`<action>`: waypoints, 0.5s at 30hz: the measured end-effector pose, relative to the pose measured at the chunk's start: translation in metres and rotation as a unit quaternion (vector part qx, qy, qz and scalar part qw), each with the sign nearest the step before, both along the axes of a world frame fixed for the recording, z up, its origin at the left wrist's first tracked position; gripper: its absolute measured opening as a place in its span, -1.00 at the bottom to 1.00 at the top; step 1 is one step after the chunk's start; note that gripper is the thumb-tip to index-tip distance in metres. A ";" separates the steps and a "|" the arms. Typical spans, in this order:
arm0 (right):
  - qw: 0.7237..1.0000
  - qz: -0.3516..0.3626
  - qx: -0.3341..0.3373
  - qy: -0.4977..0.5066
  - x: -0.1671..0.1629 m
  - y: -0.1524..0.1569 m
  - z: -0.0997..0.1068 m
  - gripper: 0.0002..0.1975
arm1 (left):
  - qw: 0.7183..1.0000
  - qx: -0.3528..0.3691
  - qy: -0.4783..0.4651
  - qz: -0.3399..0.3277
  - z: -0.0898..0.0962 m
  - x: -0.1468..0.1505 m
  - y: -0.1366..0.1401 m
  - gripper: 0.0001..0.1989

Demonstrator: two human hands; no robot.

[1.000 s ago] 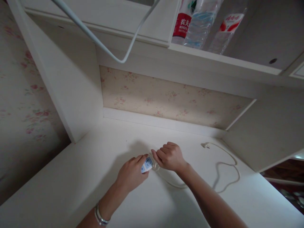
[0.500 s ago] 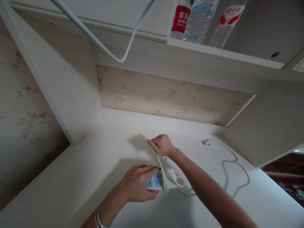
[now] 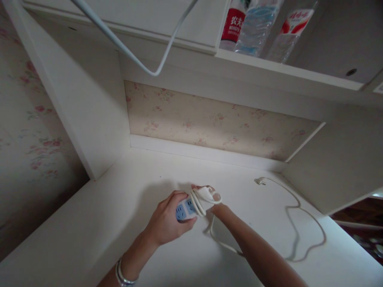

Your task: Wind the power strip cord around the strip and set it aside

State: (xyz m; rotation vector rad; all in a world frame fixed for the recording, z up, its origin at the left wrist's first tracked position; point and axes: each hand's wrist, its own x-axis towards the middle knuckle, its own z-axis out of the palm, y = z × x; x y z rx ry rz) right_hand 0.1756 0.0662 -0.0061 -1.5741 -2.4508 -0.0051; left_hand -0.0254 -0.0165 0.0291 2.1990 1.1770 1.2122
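Note:
My left hand is closed round one end of a white power strip with blue socket faces, held tilted above the white surface. Loops of its white cord wrap the strip's middle. My right hand is behind and under the strip's far end, mostly hidden; it looks closed on the cord. The cord's loose length hangs down, passes beneath my right forearm and curves over the surface to the right. It ends in a white plug lying near the back right.
White side panels and a low back ledge border the desktop. Overhead, a shelf holds plastic bottles. A pale bent bar or cable hangs across the upper left.
My right hand has gone from above the strip, where it pulled the cord up, to behind and below it. The strip is raised and tilted, and the cord lies tighter round it.

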 end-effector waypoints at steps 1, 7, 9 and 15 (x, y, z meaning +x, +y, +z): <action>1.000 0.003 -0.004 -0.006 0.001 -0.003 -0.001 -0.61 | 1.000 0.001 -0.008 0.024 0.000 0.000 0.002 -0.52; 0.998 0.022 -0.019 -0.057 -0.003 -0.026 0.008 -0.53 | 0.987 0.000 -0.028 0.158 0.000 0.000 0.012 -0.62; 0.996 0.041 -0.006 -0.077 -0.005 -0.034 0.012 -0.53 | 0.981 -0.008 -0.022 0.194 0.000 -0.001 0.014 -0.55; 0.990 0.047 0.017 -0.130 -0.006 -0.042 0.020 -0.58 | 0.976 0.034 0.051 0.208 -0.008 -0.002 0.014 -0.55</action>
